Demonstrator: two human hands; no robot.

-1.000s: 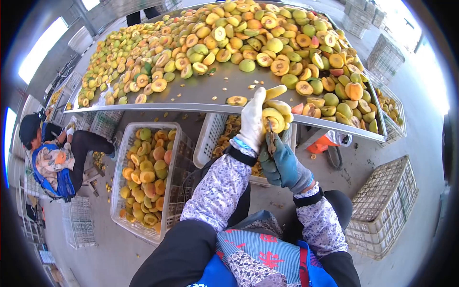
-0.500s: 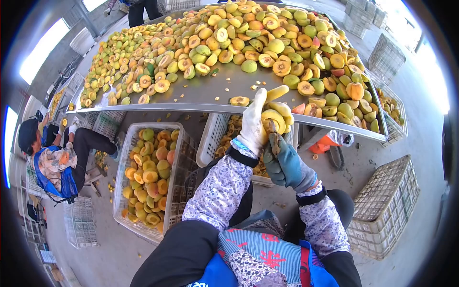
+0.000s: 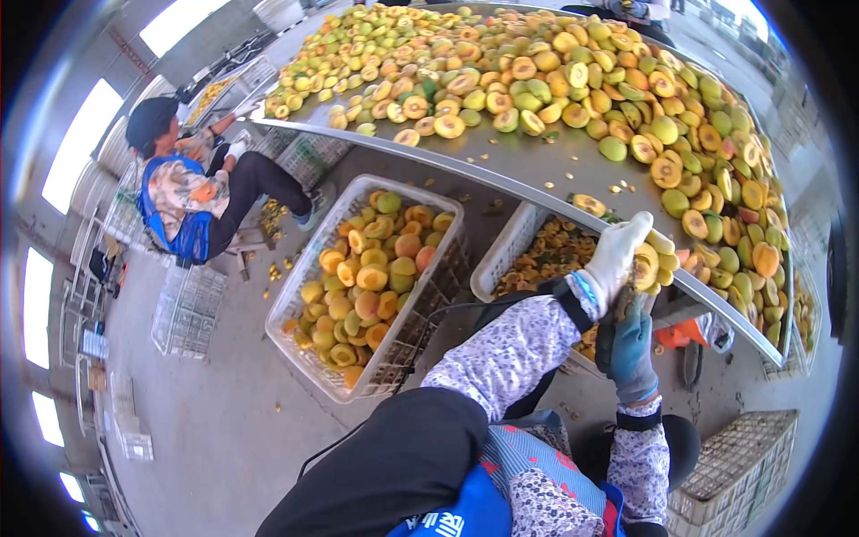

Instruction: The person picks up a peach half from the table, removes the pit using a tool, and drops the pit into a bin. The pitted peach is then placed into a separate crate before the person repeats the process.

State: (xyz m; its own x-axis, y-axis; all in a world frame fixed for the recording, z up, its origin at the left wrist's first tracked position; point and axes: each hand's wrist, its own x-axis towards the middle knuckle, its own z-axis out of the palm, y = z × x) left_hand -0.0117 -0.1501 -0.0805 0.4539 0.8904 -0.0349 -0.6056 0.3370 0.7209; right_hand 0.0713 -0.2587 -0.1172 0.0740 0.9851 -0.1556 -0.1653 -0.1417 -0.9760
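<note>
My left hand (image 3: 624, 255), in a pale glove with yellow-stained fingers, is closed around a halved yellow fruit (image 3: 644, 268) at the table's front edge. Just below it, my right hand (image 3: 629, 345), in a blue-grey glove, is closed on a tool whose dark, dirty tip meets the fruit; most of the tool is hidden. Cut and whole fruits (image 3: 537, 94) are heaped on the metal table (image 3: 537, 166). One fruit half (image 3: 589, 205) lies near the edge beside my left hand.
A white crate (image 3: 277, 313) of fruit halves stands left of my legs. Another crate (image 3: 488, 268) with small pieces is under the table. An upturned crate (image 3: 743, 465) stands at the lower right. A seated person (image 3: 183, 192) is at the left; another person's gloved hands (image 3: 629, 9) are beyond the table.
The view has swung left, so the table and my hands appear further right and lower. Both hands remain together at the fruit. The seated person has an arm stretched toward the table.
</note>
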